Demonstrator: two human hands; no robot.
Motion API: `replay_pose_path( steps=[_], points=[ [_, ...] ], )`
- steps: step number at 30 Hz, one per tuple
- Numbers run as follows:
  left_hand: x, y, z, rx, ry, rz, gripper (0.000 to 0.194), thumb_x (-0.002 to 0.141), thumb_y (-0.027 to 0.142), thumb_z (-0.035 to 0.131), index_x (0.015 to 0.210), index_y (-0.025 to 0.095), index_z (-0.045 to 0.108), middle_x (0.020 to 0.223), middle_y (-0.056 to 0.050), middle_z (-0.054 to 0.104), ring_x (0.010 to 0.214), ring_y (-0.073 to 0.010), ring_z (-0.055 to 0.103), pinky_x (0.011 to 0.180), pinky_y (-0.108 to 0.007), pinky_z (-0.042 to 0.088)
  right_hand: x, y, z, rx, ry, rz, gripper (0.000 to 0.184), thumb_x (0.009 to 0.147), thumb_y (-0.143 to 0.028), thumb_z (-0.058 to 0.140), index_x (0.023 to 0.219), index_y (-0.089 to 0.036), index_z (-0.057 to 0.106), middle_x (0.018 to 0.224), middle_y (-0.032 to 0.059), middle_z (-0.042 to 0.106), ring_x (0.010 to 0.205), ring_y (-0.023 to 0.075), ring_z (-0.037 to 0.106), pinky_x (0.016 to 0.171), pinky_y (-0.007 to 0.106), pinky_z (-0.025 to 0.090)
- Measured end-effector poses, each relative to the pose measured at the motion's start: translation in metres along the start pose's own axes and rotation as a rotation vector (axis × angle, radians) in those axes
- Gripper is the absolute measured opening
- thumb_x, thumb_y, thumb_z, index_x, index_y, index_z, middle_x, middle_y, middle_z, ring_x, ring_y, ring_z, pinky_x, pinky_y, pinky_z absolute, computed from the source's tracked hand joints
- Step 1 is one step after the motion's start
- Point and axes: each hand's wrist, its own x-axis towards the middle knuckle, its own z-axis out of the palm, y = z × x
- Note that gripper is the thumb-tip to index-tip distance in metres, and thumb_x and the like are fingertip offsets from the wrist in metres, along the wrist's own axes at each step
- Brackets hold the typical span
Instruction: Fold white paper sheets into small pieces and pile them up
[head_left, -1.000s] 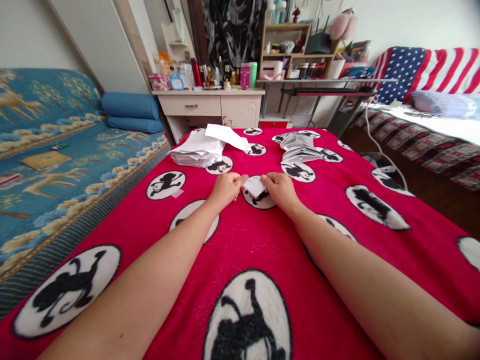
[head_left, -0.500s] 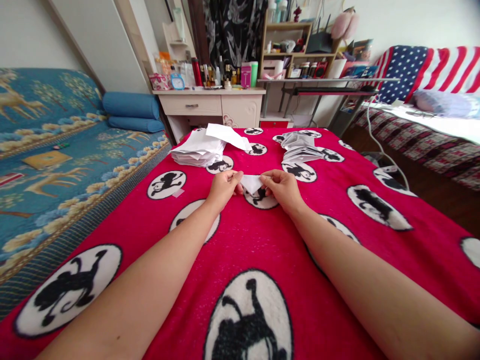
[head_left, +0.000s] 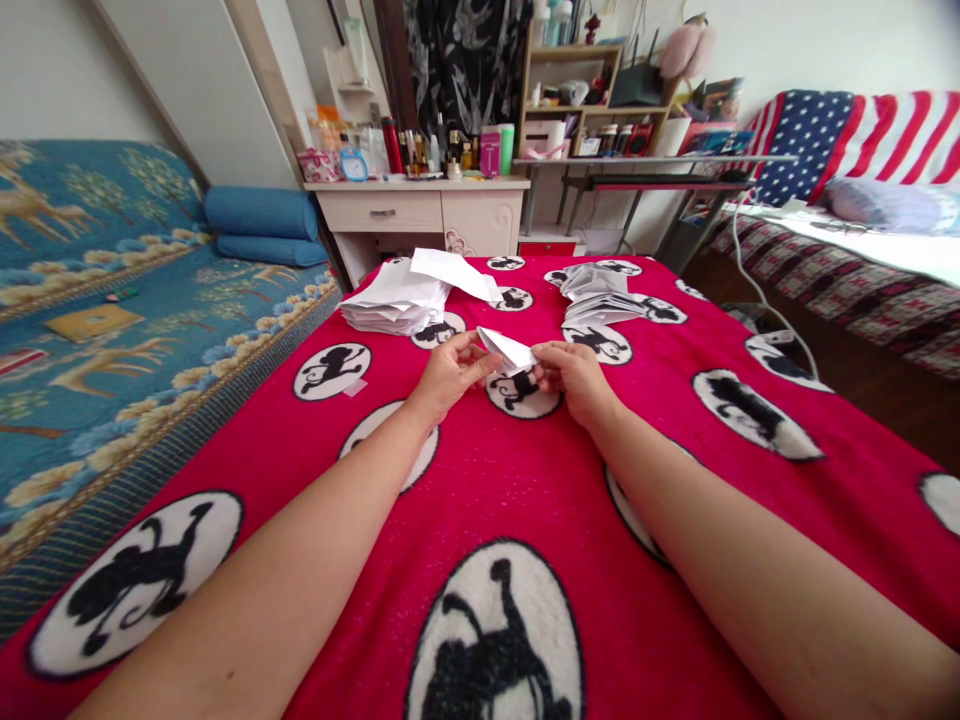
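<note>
A small piece of folded white paper (head_left: pixel 508 350) is held up between my two hands, above the red blanket (head_left: pixel 480 470). My left hand (head_left: pixel 456 372) pinches its left side between thumb and fingers. At the right corner, my right hand (head_left: pixel 568 370) grips the paper with thumb and forefinger. Past my left hand lies a stack of white paper sheets (head_left: pixel 401 300), with one loose sheet (head_left: pixel 454 270) askew on top. Beyond my right hand is a pile of folded papers (head_left: pixel 600 292).
A tiny pale scrap (head_left: pixel 355 387) lies left of my left hand. To the left stands a blue patterned sofa (head_left: pixel 172 330). Behind the blanket is a white dresser (head_left: pixel 420 210) crowded with bottles, beside a desk (head_left: pixel 645 160). A white cable (head_left: pixel 765 290) hangs at right.
The folded paper has turned from a point-down triangle to a slanted, narrower shape, its left end raised. My right hand has shifted slightly right.
</note>
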Motion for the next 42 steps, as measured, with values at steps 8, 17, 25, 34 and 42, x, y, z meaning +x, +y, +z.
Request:
replay_pose_path(
  steps=[8,17,25,34,42],
  points=[
    [0.004,-0.008,-0.002,0.019,-0.037,0.068,0.047,0.061,0.034,0.084,0.101,0.015,0.069,0.093,-0.005,0.069,0.079,-0.0141,0.062,0.071,-0.024,0.050,0.001,-0.001,-0.002,-0.003,-0.038,0.000,0.018,0.065,-0.031,0.065,0.062,-0.014,0.059,0.045,-0.0038,0.053,0.034,0.0055,0.042,0.035,0.018,0.029],
    [0.000,-0.003,0.001,-0.017,0.033,-0.091,0.056,0.067,0.030,0.077,0.119,0.016,0.060,0.110,-0.010,0.067,0.075,-0.0147,0.067,0.059,-0.021,0.051,-0.002,0.005,0.004,-0.001,0.079,-0.195,0.025,0.069,-0.038,0.071,0.076,-0.017,0.060,0.060,-0.0013,0.063,0.049,0.0095,0.058,0.047,0.019,0.042],
    [0.000,-0.004,0.001,-0.030,0.096,-0.083,0.052,0.068,0.042,0.078,0.109,0.014,0.063,0.100,-0.008,0.068,0.079,-0.0152,0.067,0.066,-0.025,0.056,-0.006,0.015,0.012,-0.470,0.100,-0.464,0.015,0.076,-0.034,0.067,0.076,-0.019,0.066,0.069,0.0021,0.068,0.062,0.0152,0.062,0.059,0.025,0.046],
    [0.005,-0.016,-0.002,0.174,0.196,-0.083,0.055,0.065,0.048,0.078,0.103,0.009,0.068,0.098,-0.010,0.071,0.077,-0.0164,0.065,0.071,-0.029,0.056,-0.017,0.008,0.019,-1.029,0.115,-0.837,0.009,0.083,-0.019,0.057,0.080,-0.020,0.065,0.104,0.0051,0.067,0.082,0.0150,0.062,0.064,0.024,0.043],
    [-0.002,0.000,0.003,-0.127,-0.026,-0.158,0.031,0.066,0.029,0.075,0.091,0.011,0.071,0.091,-0.007,0.073,0.082,-0.0170,0.067,0.082,-0.030,0.053,-0.015,0.013,0.021,-1.012,-0.038,-0.840,0.013,0.076,-0.010,0.055,0.081,-0.020,0.062,0.120,0.0063,0.066,0.097,0.0189,0.065,0.078,0.027,0.047]
  ],
)
